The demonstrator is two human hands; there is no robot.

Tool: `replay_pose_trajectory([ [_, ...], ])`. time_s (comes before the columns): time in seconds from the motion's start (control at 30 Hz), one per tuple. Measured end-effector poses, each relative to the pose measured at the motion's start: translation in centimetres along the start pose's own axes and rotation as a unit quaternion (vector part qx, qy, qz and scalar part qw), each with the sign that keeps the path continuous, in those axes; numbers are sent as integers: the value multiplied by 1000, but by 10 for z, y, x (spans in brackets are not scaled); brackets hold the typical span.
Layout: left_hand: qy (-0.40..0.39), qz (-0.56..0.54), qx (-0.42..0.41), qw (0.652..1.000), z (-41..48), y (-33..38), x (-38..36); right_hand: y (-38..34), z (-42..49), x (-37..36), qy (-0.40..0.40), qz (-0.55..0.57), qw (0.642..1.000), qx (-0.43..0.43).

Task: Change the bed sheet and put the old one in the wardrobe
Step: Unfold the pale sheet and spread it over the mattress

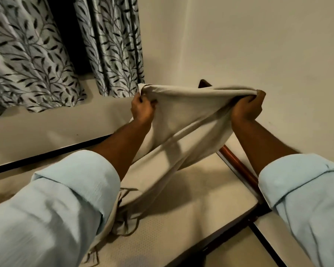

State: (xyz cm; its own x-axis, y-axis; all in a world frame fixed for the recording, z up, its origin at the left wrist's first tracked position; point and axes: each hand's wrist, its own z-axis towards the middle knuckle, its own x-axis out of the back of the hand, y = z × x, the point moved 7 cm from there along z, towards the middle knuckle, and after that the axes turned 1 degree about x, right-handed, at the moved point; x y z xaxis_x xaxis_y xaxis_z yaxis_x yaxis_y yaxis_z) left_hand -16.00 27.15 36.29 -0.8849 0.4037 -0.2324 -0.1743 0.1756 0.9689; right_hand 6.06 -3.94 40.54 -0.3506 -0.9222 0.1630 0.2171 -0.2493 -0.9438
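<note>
Up high, beige sheet stretched taut, edge bunched inside both hands' curled fingers

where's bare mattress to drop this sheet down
Bare mattress lies between the hanging sheet and the wooden bed rail, below the right hand. It is crowded by the left sleeve, where the sheet's fringe trails on it.

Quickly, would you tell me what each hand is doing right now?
Left hand: closed, gripping one end of the beige sheet.
Right hand: closed, gripping the sheet's other end.
</note>
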Motion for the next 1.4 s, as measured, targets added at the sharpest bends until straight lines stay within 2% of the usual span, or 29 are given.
replay_pose_trajectory([
  [0.2, 13, 143, -18, 989, 44, -77, -101, 80, 79, -7, -53, -89, 993, 57],
  [0.27, 11, 194, -4, 981, 43, -100, -126, 111, 88, -22, -94, -111, 982, 123],
  [0.33, 21, 231, 32, 972, 49, -142, -155, 158, 103, -41, -143, -143, 967, 153],
  [0.47, 55, 260, 141, 954, 39, -230, -186, 238, 104, -69, -308, -197, 928, 77],
  [0.53, 45, 269, 170, 947, 33, -267, -193, 269, 100, -80, -380, -204, 901, 44],
  [0.63, 47, 281, 210, 935, 38, -313, -190, 320, 102, -105, -453, -232, 860, -34],
  [0.73, 62, 289, 223, 929, 71, -332, -190, 336, 100, -138, -520, -215, 819, -114],
  [0.8, 74, 276, 196, 938, 114, -329, -199, 331, 115, -173, -528, -211, 817, -92],
  [0.9, 27, 184, 111, 976, 185, -291, -235, 309, 152, -230, -499, -156, 851, -49],
  [0.93, -10, 140, 94, 986, 204, -276, -251, 304, 159, -248, -506, -109, 852, -71],
  [1.0, -51, 102, 95, 989, 233, -258, -271, 308, 168, -280, -528, -65, 834, -146],
  [1.1, -95, 139, 159, 973, 227, -278, -279, 341, 166, -301, -525, -91, 818, -214],
  [1.2, -124, 239, 106, 957, 187, -333, -261, 399, 134, -292, -531, -120, 810, -216],
  [1.27, -112, 277, 125, 946, 153, -388, -229, 440, 98, -271, -536, -142, 799, -230],
  [1.4, -115, 377, 208, 895, 79, -481, -145, 505, 25, -219, -575, -192, 745, -279],
])
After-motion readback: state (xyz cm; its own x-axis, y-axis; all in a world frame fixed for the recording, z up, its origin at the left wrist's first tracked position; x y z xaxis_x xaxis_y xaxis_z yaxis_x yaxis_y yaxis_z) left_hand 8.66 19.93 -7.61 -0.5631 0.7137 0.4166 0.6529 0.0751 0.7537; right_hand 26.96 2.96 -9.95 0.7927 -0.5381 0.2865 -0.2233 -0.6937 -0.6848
